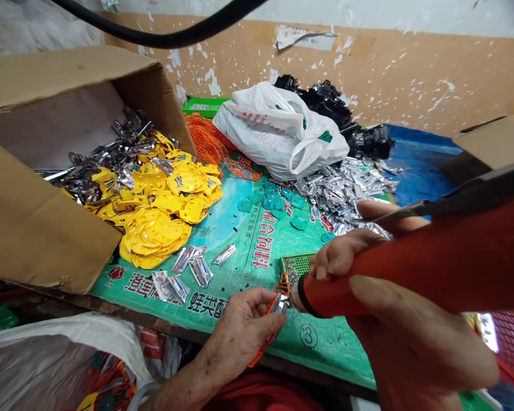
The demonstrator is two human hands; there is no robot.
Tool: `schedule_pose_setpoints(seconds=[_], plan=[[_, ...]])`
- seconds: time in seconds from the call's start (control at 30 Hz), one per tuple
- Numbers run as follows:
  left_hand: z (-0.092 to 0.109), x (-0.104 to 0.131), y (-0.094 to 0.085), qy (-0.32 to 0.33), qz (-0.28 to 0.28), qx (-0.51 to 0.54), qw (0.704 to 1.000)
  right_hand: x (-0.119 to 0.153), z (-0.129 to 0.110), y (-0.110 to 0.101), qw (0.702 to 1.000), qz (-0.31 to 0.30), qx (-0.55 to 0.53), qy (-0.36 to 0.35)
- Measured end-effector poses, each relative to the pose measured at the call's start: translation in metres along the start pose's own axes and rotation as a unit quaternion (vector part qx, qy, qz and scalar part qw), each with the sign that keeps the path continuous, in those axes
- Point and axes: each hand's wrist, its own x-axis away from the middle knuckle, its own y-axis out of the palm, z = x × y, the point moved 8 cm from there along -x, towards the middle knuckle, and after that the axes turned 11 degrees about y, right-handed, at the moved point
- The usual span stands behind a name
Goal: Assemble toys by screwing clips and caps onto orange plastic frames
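Observation:
My left hand (244, 328) pinches an orange plastic frame (264, 349) at the front edge of the table, with a silver plastic piece (280, 303) lying on it. Wrapped round the red body of an electric screwdriver (394, 260) is my right hand (415, 325). The screwdriver's nose points left and meets the orange frame by my left fingertips; its bit is hidden. Just behind the nose sits a small green tray (302, 264) of tiny screws. Several loose silver pieces (200, 270) lie left of my hands on the green sheet.
A cardboard box (38, 228) on its side spills yellow parts (158, 228) and dark shiny ones. Behind are orange frames (205, 140), a white plastic bag (278, 128), black parts (325, 100) and a silver heap (346, 185). A red basket (512, 342) stands right; an open bag (60, 354) sits front left.

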Motion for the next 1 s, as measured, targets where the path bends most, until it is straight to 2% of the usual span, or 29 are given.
schedule_pose_setpoints(seconds=[0.43,0.63,1.0], plan=[[0.0071,0.0,0.0009,-0.01,0.021,0.019,1.0,0.0023,0.0027,-0.0004,1.0,-0.009,-0.008,0.008],[0.002,-0.0008,0.0022,0.007,0.021,0.018,1.0,0.0007,0.0024,0.0038,1.0,-0.015,-0.014,0.004],[0.0094,0.0002,0.0059,-0.001,0.018,0.048,0.999,0.0019,0.0043,-0.0035,1.0,0.012,-0.011,0.0]])
